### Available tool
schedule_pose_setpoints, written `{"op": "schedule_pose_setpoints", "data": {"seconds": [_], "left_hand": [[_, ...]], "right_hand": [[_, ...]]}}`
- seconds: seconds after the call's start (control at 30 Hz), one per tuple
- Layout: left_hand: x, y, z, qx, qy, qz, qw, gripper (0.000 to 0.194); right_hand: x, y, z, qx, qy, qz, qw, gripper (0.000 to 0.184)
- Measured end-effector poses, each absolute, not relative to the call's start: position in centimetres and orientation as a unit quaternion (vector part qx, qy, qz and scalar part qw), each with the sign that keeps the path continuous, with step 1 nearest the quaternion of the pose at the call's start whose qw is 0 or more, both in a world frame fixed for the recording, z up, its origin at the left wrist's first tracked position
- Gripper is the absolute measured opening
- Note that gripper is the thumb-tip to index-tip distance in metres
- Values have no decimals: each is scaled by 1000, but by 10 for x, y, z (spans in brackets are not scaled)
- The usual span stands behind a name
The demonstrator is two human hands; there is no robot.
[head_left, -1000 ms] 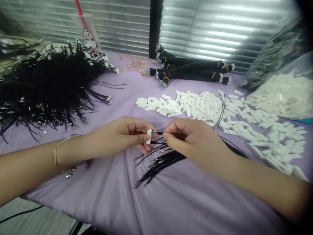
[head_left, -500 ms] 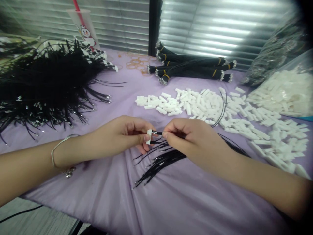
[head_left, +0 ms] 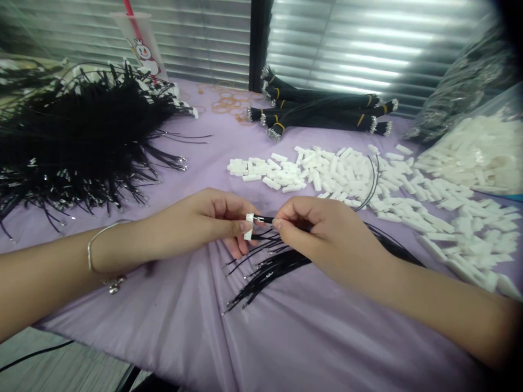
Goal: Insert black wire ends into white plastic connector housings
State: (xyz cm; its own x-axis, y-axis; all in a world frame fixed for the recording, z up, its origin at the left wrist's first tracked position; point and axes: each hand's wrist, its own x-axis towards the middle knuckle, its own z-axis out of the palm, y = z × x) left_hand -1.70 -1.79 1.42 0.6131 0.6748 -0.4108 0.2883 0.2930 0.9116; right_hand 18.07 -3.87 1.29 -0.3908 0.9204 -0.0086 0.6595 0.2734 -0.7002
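Note:
Between thumb and fingers, my left hand [head_left: 223,220] pinches a small white connector housing [head_left: 248,226]. Black wires run from the housing's right side. My right hand [head_left: 312,226] is closed on a black wire [head_left: 266,219] whose metal-tipped end meets the upper part of the housing; whether it sits inside I cannot tell. Below the right hand lies a loose bunch of black wires [head_left: 273,269], its crimped metal tips pointing left. The palm and forearm cover part of this bunch.
White housings [head_left: 335,169] spread across the purple cloth [head_left: 171,326]. Bundled black wires [head_left: 322,111] and rubber bands [head_left: 232,102] lie at the back. A heap of wired connectors [head_left: 77,130] fills the left, before a cup [head_left: 141,49]. Plastic bags [head_left: 486,147] stand at right.
Both hands keep nearly the same pose around the housing and wire. The housing is tilted slightly differently, and the whole view has shifted a little.

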Motion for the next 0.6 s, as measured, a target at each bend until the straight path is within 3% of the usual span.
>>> {"op": "schedule_pose_setpoints", "data": {"seconds": [0.6], "left_hand": [[-20,-19,3,569,377,201,702,11]], "right_hand": [[182,-35,15,-516,-777,315,177,16]]}}
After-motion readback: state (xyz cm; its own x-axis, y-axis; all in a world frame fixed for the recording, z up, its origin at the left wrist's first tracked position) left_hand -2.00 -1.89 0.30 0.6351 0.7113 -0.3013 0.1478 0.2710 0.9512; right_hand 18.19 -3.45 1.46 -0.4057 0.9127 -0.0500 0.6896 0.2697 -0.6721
